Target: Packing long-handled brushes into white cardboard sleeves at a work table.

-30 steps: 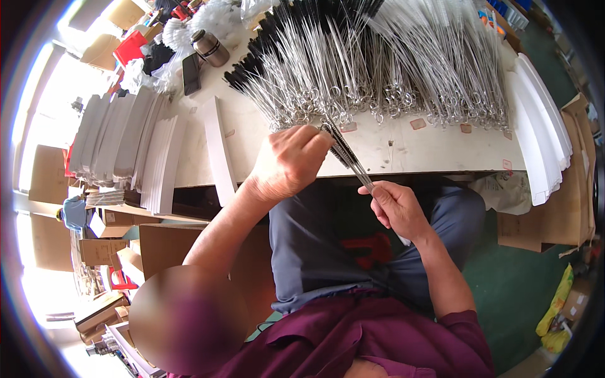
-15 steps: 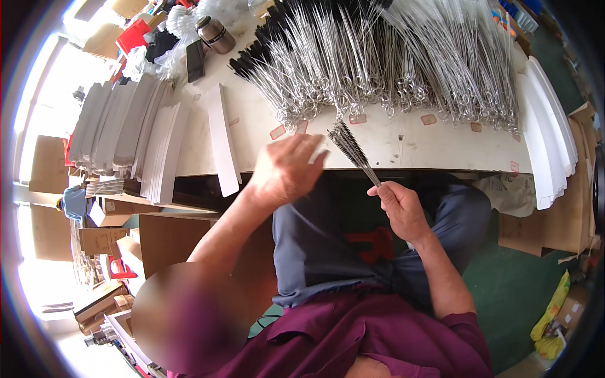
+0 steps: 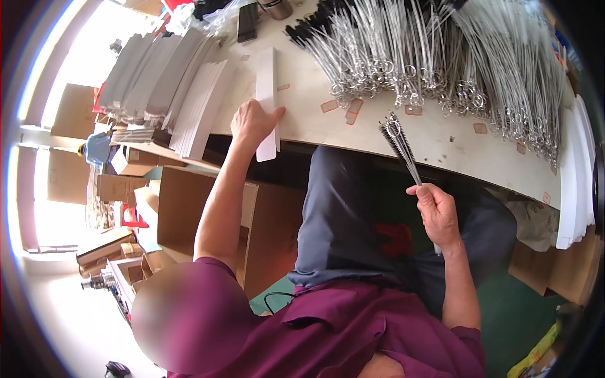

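Left hand (image 3: 253, 121) has left the brush bundle (image 3: 399, 143) and now pinches a white card strip (image 3: 267, 101) at the table edge (image 3: 353, 142); right hand (image 3: 436, 213) grips the bundle alone, so carding looks next.

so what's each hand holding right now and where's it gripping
The right hand grips a small bundle of wire brushes by the lower ends. The left hand rests on a white card strip at the strip's lower part.
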Available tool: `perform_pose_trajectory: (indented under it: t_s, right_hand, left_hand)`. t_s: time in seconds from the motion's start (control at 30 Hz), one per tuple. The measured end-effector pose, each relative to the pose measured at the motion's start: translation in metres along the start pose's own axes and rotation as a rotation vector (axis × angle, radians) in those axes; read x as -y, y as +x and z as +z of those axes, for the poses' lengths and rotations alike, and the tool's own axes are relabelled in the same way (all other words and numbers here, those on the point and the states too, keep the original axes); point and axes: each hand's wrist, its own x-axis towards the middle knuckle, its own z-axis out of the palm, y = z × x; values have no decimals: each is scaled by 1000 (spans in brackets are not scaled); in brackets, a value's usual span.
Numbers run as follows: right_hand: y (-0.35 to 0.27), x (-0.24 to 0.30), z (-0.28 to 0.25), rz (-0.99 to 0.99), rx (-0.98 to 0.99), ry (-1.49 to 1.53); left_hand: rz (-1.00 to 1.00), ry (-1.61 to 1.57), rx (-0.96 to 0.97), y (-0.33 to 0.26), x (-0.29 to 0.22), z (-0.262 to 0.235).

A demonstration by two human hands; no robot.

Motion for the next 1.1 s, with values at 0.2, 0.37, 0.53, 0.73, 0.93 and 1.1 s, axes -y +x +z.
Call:
perform_pose_trajectory:
  t_s: [0.2, 0.37, 0.53, 0.73, 0.93, 1.1]
  right_hand:
    - [-3, 0, 1, 31, 23, -16]
    - [-9, 6, 10, 63, 87, -31]
    - [-22, 14, 25, 55, 250, 14]
    - [-21, 19, 38, 75, 355, -72]
    - [-20, 13, 41, 25, 340, -107]
    - [-20, 9, 41, 49, 356, -100]
  left_hand:
    - [4, -247, 164, 9, 29, -10]
    - [-127, -1413, 422, -14, 30, 6]
    - [-8, -1798, 450, -39, 12, 27]
    - [133, -1944, 410, -69, -25, 17]
    - [165, -2077, 394, -85, -41, 12]
    - [114, -2175, 258, -95, -48, 7]
